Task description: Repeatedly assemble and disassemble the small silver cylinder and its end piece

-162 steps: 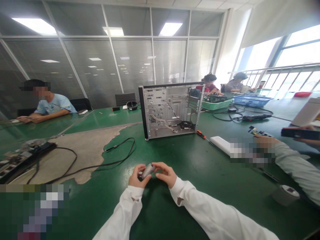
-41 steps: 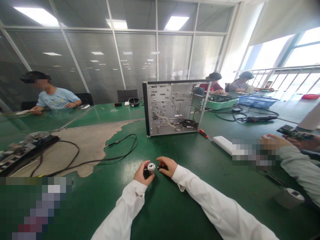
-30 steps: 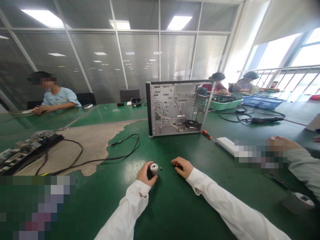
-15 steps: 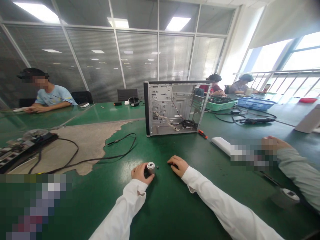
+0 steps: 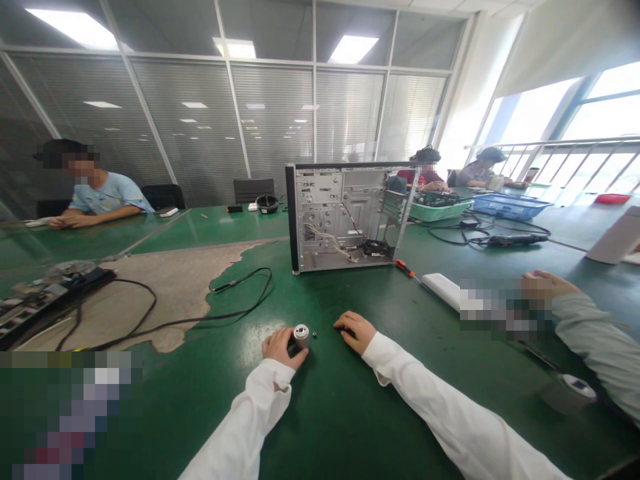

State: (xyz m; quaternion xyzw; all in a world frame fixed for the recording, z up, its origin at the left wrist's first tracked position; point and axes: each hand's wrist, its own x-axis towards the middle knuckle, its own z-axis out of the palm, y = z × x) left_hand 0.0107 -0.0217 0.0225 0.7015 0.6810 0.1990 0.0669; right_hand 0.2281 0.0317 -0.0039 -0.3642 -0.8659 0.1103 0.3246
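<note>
My left hand (image 5: 281,347) is wrapped round a small grey metal cylinder (image 5: 301,337) that stands upright on the green table (image 5: 325,413). Its pale top face has dark openings. Just to the right of the cylinder lies a tiny dark part (image 5: 315,335), too small to name. My right hand (image 5: 356,332) rests on the table further right, fingers loosely bent with a gap between them and nothing seen in them. Behind both hands stands an opened computer case (image 5: 350,217), with loose wires and a black fan (image 5: 376,247) inside.
An orange-handled screwdriver (image 5: 404,268) and a white box-like item (image 5: 441,291) lie right of the case. A co-worker's sleeve (image 5: 595,347) is near another cylinder (image 5: 570,393). A black cable (image 5: 200,323) crosses the left side. Baskets (image 5: 510,207) stand far right.
</note>
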